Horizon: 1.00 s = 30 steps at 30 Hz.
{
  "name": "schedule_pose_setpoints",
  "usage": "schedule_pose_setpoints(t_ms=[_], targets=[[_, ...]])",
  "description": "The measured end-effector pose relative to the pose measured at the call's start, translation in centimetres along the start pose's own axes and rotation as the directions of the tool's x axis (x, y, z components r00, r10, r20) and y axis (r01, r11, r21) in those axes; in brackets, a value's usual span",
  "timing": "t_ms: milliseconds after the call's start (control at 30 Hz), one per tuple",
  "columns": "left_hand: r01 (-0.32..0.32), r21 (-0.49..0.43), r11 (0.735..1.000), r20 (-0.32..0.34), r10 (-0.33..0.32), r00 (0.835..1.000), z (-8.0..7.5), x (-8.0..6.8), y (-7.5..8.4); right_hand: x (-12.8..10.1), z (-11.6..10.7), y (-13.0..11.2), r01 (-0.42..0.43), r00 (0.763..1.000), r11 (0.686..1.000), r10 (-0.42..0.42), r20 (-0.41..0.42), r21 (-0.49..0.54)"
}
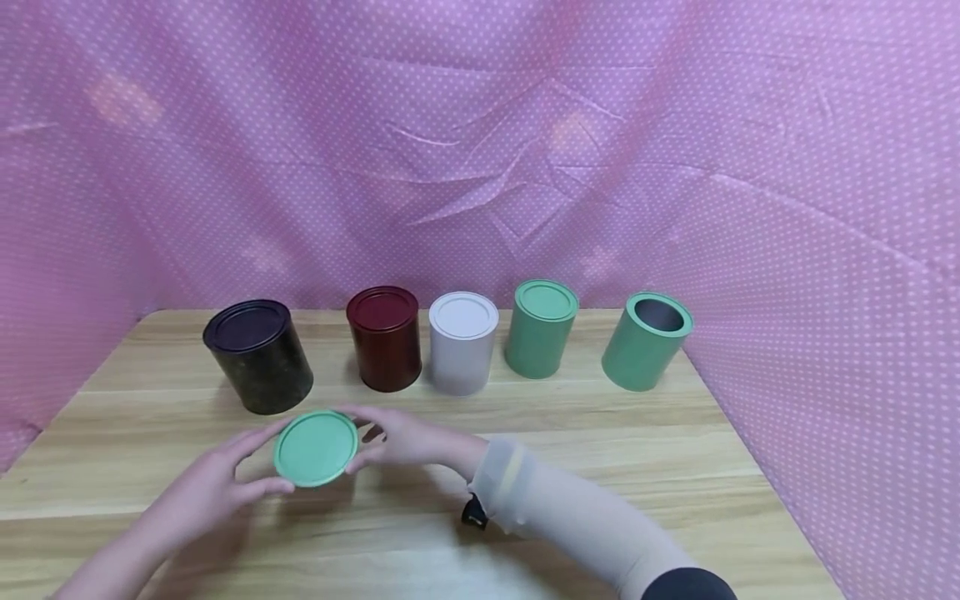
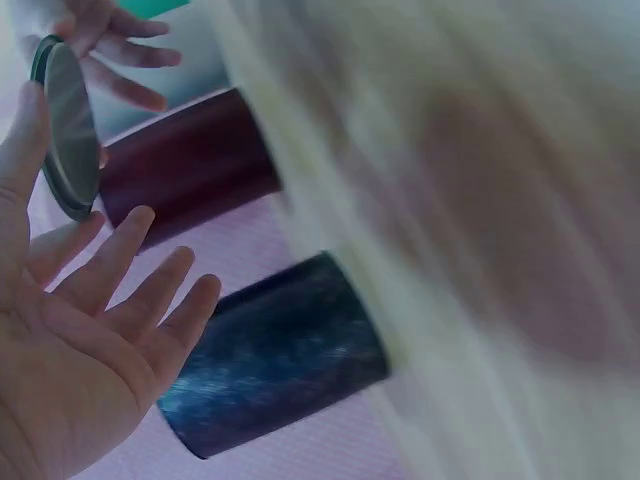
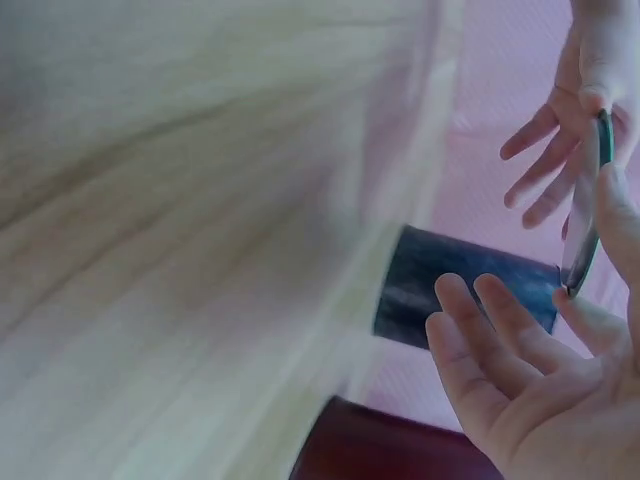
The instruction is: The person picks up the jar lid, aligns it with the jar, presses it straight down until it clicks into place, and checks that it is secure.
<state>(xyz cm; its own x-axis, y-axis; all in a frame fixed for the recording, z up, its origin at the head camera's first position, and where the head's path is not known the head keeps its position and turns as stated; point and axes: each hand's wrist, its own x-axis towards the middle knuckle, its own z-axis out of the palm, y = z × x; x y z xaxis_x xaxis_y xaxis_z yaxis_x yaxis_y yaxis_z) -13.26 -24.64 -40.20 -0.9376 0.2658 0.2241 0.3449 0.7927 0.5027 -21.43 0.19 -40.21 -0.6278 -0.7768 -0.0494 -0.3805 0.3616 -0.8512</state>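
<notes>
Between my two hands a round green lid (image 1: 316, 448) is held up over the near left part of the table, its flat face tilted toward the head camera. My left hand (image 1: 213, 483) pinches its left side with thumb and index finger at the edge; the other fingers are spread in the left wrist view. From the opposite side my right hand (image 1: 408, 437) grips the edge the same way, its remaining fingers loose in the right wrist view. A black can (image 1: 266, 375) with a black lid stands just behind the held lid.
Along the back stand a dark red can (image 1: 388, 358), a white can (image 1: 462, 362) and a green can (image 1: 536, 346), all lidded. At far right a second green can (image 1: 636, 358) shows a dark hollow top. Pink dotted cloth (image 1: 480, 167) surrounds the wooden table (image 1: 637, 467).
</notes>
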Motion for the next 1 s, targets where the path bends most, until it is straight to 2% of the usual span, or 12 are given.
schedule_pose_setpoints(t_ms=[67, 333, 467, 633, 800, 1000], targets=[[-0.012, -0.012, 1.000, -0.021, 0.012, 1.000, -0.4, 0.5, 0.5, -0.3, -0.6, -0.2, 0.032, 0.999, 0.999, -0.032, -0.015, -0.006], [-0.071, -0.045, 0.996, -0.055, 0.068, 0.996, -1.0, 1.9, 2.4, -1.6, -2.3, -0.6, 0.046, 0.997, 0.999, -0.047, -0.066, -0.021], [-0.067, -0.085, 0.994, -0.041, 0.064, 0.997, -0.9, 2.4, 3.1, -2.6, -2.8, -0.8, 0.032, 0.994, 0.998, -0.037, -0.102, -0.046], [-0.086, -0.129, 0.988, -0.026, 0.083, 0.996, -0.5, 2.9, 3.9, -4.4, -3.1, -1.2, 0.008, 0.990, 1.000, -0.010, -0.138, -0.014], [-0.129, -0.123, 0.984, -0.062, 0.122, 0.991, -0.5, 3.8, 4.9, -5.5, -3.9, -1.4, 0.042, 0.984, 0.999, -0.040, -0.174, 0.007], [-0.151, -0.156, 0.976, -0.039, 0.147, 0.988, -0.1, 5.2, 6.3, -6.8, -5.4, -1.2, 0.069, 0.976, 0.998, -0.066, -0.208, 0.009]])
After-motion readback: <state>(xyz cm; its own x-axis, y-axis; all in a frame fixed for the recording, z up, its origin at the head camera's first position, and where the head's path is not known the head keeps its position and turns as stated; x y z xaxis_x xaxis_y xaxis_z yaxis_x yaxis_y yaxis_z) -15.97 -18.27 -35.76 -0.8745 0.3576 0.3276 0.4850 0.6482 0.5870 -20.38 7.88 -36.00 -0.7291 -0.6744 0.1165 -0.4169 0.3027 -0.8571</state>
